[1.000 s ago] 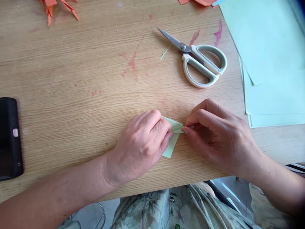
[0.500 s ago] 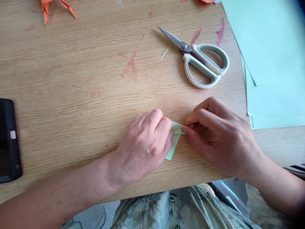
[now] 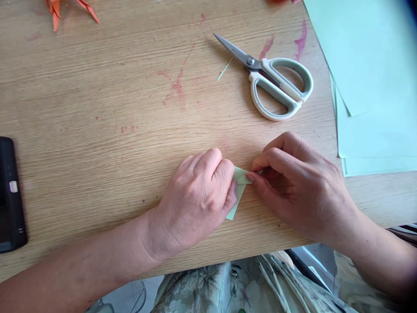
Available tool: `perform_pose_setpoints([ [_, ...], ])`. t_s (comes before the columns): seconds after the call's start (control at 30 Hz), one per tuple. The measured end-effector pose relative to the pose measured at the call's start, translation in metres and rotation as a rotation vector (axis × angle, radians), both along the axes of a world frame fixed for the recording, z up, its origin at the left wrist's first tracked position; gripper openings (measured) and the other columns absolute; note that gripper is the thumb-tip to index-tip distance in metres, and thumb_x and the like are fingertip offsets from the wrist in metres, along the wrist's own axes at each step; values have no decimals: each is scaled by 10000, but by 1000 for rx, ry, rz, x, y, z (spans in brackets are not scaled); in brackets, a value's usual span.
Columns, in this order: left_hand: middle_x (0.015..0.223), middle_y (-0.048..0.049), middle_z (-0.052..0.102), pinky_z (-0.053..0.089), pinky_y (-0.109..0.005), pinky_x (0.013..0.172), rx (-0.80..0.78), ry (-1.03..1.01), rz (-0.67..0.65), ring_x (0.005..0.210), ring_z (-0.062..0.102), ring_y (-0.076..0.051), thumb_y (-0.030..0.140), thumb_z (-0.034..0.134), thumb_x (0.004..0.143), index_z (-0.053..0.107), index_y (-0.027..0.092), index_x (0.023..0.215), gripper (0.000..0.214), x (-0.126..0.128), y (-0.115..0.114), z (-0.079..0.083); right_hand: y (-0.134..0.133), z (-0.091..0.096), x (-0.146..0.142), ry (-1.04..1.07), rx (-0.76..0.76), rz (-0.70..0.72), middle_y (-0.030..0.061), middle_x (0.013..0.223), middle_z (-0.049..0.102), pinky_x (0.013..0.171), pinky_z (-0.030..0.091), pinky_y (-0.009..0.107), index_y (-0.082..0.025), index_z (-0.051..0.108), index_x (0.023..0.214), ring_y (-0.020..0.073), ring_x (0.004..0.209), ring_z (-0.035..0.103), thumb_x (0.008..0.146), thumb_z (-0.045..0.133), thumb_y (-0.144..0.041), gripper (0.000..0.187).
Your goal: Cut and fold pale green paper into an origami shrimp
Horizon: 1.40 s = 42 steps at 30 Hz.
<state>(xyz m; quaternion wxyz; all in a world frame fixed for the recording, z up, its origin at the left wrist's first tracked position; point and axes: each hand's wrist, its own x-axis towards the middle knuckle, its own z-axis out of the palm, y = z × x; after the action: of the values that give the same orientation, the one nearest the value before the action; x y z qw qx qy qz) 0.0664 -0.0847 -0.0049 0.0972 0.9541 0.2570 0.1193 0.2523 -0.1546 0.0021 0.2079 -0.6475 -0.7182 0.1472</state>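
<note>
A small piece of folded light green paper is pinched between my two hands just above the wooden table. My left hand is curled closed around its left part and hides most of it. One flat strip of the paper slants down below my left thumb. With thumb and index finger, my right hand grips the narrow right end. Beyond the hands lie scissors with white and grey handles, their blades together and pointing to the upper left.
Light green paper sheets are stacked at the right. A thin green paper sliver lies by the scissors. An orange folded-paper figure is partly in view at the top left. A dark phone rests at the left edge.
Both hands keep their grip on the paper, almost unmoved. The view has shifted slightly, so the phone and orange figure sit a little farther left.
</note>
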Motion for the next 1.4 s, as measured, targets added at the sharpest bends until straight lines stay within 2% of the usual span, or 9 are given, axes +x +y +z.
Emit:
perform_pose_setpoints([
  [0.4, 735, -36, 551, 481, -321, 621, -34, -23, 24, 652, 517, -169, 167, 526, 897, 534, 181, 726, 173, 0, 0, 0, 0, -2, 1, 12, -9, 9, 60, 878, 557, 569, 414, 289, -201, 597, 845, 157, 683, 539, 902, 577, -207, 61],
  [0.57, 811, -23, 581, 499, -266, 664, -183, -128, -59, 704, 564, -131, 117, 522, 934, 568, 161, 830, 122, -12, 6, 3, 1, -5, 2, 6, -8, 5, 50, 881, 559, 573, 404, 280, -192, 610, 845, 141, 668, 523, 879, 607, -197, 35],
  [0.67, 847, -24, 608, 511, -252, 725, -209, -204, -129, 778, 599, -127, 63, 510, 934, 595, 149, 911, 123, -22, 11, 2, 0, -6, 2, 3, -10, 1, 48, 893, 564, 579, 393, 280, -194, 608, 844, 142, 677, 517, 875, 610, -199, 32],
  [0.8, 942, -65, 651, 525, -278, 771, -139, -222, -251, 861, 618, -155, 28, 518, 926, 633, 116, 1074, 207, -32, 14, -1, 0, -6, 1, 11, -29, -10, 49, 905, 559, 592, 392, 284, -188, 609, 848, 145, 689, 513, 870, 607, -193, 23],
  [0.97, 997, -106, 673, 531, -332, 776, 1, -151, -395, 877, 609, -189, 40, 536, 940, 570, 59, 1300, 362, -39, 17, -3, 0, -7, 0, 19, -14, -6, 45, 889, 550, 589, 392, 283, -186, 600, 836, 148, 690, 511, 871, 608, -197, 37],
  [1.17, 951, -102, 696, 524, -353, 704, 222, -63, -439, 809, 609, -203, 70, 507, 968, 589, 10, 1265, 314, -38, 15, 2, 0, -8, 1, 15, -9, 9, 36, 882, 535, 607, 397, 286, -178, 600, 845, 142, 690, 500, 879, 610, -184, 36],
  [1.4, 894, -84, 681, 508, -360, 640, 227, -1, -429, 756, 591, -204, 79, 522, 966, 627, -12, 1177, 252, -33, 10, 6, 1, -7, 1, 21, -1, 16, 33, 865, 526, 603, 381, 286, -177, 589, 832, 139, 678, 483, 882, 613, -184, 56],
])
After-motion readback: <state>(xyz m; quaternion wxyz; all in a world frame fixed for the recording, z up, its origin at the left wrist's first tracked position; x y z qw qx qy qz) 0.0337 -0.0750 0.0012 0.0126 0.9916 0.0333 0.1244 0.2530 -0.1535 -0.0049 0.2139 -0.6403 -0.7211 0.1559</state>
